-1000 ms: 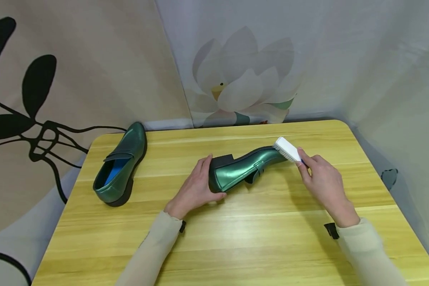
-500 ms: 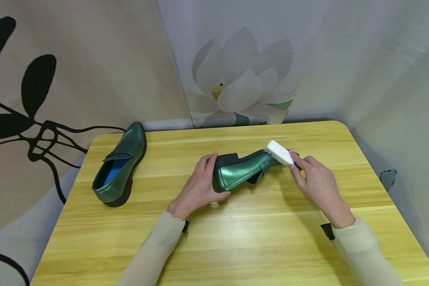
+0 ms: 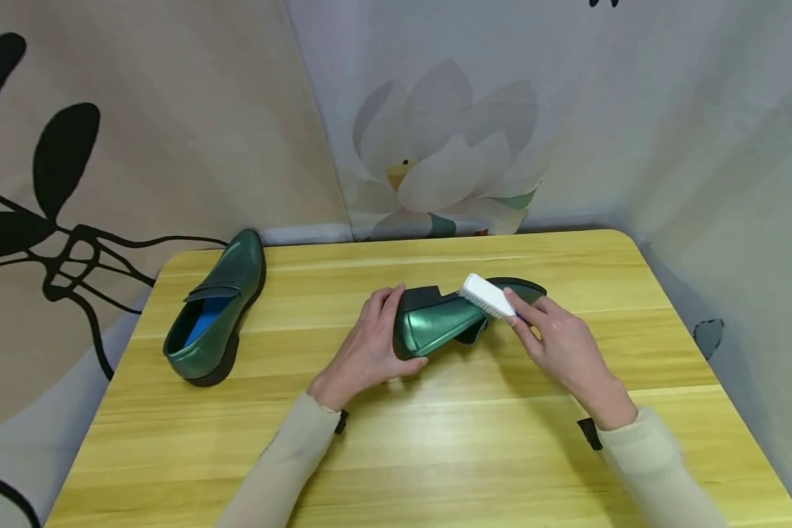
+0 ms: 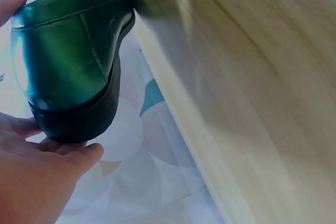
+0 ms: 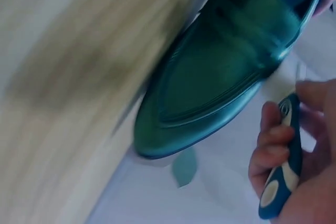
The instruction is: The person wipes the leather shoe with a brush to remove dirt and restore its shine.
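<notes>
A shiny green loafer [image 3: 435, 327] lies tipped on its side on the wooden table [image 3: 435, 462], its black sole turned away from the person. My left hand [image 3: 359, 356] grips it by the heel, fingers behind and thumb in front; the left wrist view shows the heel [image 4: 63, 66] up close. My right hand [image 3: 561, 348] holds a white-headed brush [image 3: 485, 295] whose bristles lie against the shoe's side near the sole. In the right wrist view, fingers curl round its blue and white handle [image 5: 287, 161]. The toe is partly behind the right hand.
A second green loafer [image 3: 218, 315] with a blue insole stands upright at the table's left side. Behind the table hangs a pale curtain [image 3: 462, 147] printed with a flower and dark leaves.
My right hand has moved the brush leftward along the shoe, from the toe toward the heel. The held loafer has shifted slightly right, with my left hand still gripping its heel.
</notes>
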Demonstrator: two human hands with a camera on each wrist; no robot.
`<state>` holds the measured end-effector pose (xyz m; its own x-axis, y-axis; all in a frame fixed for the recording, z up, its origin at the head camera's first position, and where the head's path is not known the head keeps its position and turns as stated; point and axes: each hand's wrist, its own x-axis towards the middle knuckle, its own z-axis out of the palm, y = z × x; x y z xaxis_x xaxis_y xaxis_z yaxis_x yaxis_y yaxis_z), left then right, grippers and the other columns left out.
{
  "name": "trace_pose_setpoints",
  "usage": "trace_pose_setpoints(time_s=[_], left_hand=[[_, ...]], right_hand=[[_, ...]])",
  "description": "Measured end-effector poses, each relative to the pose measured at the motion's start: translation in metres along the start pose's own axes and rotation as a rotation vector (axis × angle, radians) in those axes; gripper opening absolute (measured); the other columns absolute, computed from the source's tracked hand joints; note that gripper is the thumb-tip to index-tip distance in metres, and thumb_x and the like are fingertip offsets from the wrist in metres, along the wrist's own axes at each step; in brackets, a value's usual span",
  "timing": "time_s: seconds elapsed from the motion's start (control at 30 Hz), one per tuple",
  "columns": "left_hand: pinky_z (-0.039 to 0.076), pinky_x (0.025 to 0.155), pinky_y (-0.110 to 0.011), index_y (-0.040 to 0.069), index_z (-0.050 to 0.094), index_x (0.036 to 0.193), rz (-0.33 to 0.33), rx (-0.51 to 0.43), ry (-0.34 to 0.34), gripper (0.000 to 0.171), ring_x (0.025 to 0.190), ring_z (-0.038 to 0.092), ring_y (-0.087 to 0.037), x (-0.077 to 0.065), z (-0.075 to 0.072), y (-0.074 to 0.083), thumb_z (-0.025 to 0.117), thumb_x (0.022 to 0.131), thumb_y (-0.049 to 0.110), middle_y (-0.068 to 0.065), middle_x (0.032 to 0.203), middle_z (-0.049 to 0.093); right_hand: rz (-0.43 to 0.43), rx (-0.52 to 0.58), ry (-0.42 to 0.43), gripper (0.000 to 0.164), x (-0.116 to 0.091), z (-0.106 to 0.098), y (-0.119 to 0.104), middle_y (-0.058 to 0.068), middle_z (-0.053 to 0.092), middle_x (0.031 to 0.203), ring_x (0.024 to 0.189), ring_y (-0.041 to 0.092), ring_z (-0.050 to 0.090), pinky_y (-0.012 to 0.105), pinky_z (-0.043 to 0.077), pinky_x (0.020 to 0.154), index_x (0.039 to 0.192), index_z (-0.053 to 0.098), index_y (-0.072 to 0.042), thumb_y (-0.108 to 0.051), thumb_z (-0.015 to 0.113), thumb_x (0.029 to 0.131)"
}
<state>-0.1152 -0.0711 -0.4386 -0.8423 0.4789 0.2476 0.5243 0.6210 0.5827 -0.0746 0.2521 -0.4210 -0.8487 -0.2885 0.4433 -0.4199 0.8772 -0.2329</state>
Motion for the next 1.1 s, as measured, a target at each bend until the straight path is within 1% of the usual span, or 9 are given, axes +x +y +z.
trace_pose_setpoints(time_s=[0.07,0.13,0.33,0.4,0.47,0.73,0.83,0.97,1.1], left_hand=[[0.051,0.102,-0.048,0.004,0.030,0.160,0.000,0.011,0.001,0.119,0.128,0.046,-0.032,-0.001,-0.001,0.000,0.097,0.068,0.039,-0.018,0.147,0.039],[0.050,0.103,-0.048,0.004,0.030,0.160,-0.001,0.016,-0.004,0.120,0.129,0.046,-0.032,-0.002,-0.001,0.000,0.097,0.068,0.039,-0.018,0.148,0.039],[0.050,0.104,-0.048,0.004,0.028,0.161,-0.011,0.015,-0.017,0.120,0.129,0.046,-0.032,-0.006,0.002,-0.003,0.097,0.069,0.039,-0.018,0.148,0.039],[0.050,0.104,-0.048,0.004,0.028,0.161,-0.011,0.017,-0.016,0.120,0.129,0.046,-0.032,-0.006,0.002,-0.004,0.097,0.069,0.039,-0.018,0.148,0.039],[0.050,0.104,-0.047,0.003,0.028,0.161,-0.009,0.023,-0.009,0.120,0.129,0.046,-0.032,-0.006,0.002,-0.005,0.097,0.069,0.039,-0.018,0.148,0.039],[0.049,0.106,-0.049,0.000,0.024,0.162,-0.026,0.007,-0.013,0.123,0.132,0.044,-0.033,-0.003,0.001,-0.002,0.096,0.070,0.040,-0.020,0.153,0.036],[0.048,0.106,-0.050,-0.001,0.025,0.161,-0.049,-0.005,-0.022,0.122,0.134,0.044,-0.034,-0.003,0.002,-0.001,0.096,0.071,0.040,-0.020,0.155,0.035],[0.048,0.106,-0.050,0.000,0.026,0.161,-0.064,-0.013,-0.021,0.122,0.134,0.044,-0.033,-0.005,0.002,-0.003,0.096,0.070,0.040,-0.019,0.155,0.035],[0.050,0.104,-0.050,0.002,0.026,0.161,-0.053,-0.008,-0.012,0.121,0.132,0.044,-0.032,-0.005,0.001,-0.004,0.095,0.070,0.041,-0.018,0.154,0.036]], right_hand=[[-0.045,0.005,-0.005,0.049,0.003,0.000,-0.004,0.008,0.058,0.082,0.057,0.014,0.040,0.030,0.038,0.050,0.140,0.067,-0.010,-0.016,0.077,0.093],[-0.043,-0.009,-0.009,0.047,0.004,-0.002,-0.003,0.006,0.057,0.080,0.056,0.013,0.040,0.029,0.036,0.048,0.139,0.068,-0.013,-0.019,0.077,0.093],[0.134,-0.040,-0.020,0.041,-0.001,-0.008,0.015,0.010,0.065,0.085,0.058,0.018,0.048,0.035,0.040,0.049,0.137,0.070,-0.014,-0.025,0.074,0.097],[0.161,-0.039,-0.007,0.042,-0.002,-0.008,0.020,0.011,0.067,0.087,0.059,0.020,0.050,0.037,0.041,0.051,0.136,0.070,-0.013,-0.024,0.075,0.096],[0.145,-0.024,0.009,0.043,-0.002,-0.008,0.020,0.011,0.068,0.089,0.061,0.020,0.051,0.037,0.041,0.051,0.135,0.071,-0.013,-0.023,0.077,0.094],[-0.035,0.076,0.011,0.046,-0.001,0.000,0.001,0.007,0.065,0.088,0.063,0.014,0.049,0.030,0.042,0.052,0.137,0.070,-0.014,-0.020,0.079,0.092],[-0.038,0.081,0.005,0.049,-0.002,0.000,0.000,0.007,0.064,0.089,0.066,0.016,0.051,0.031,0.043,0.054,0.137,0.070,-0.015,-0.017,0.080,0.090],[-0.015,0.072,0.014,0.052,-0.003,0.000,0.005,0.010,0.067,0.093,0.074,0.023,0.058,0.039,0.047,0.061,0.138,0.069,-0.015,-0.015,0.082,0.088],[-0.064,0.063,0.052,0.042,-0.002,0.005,0.006,0.013,0.068,0.093,0.080,0.031,0.060,0.043,0.042,0.066,0.137,0.070,-0.015,-0.033,0.071,0.099]])
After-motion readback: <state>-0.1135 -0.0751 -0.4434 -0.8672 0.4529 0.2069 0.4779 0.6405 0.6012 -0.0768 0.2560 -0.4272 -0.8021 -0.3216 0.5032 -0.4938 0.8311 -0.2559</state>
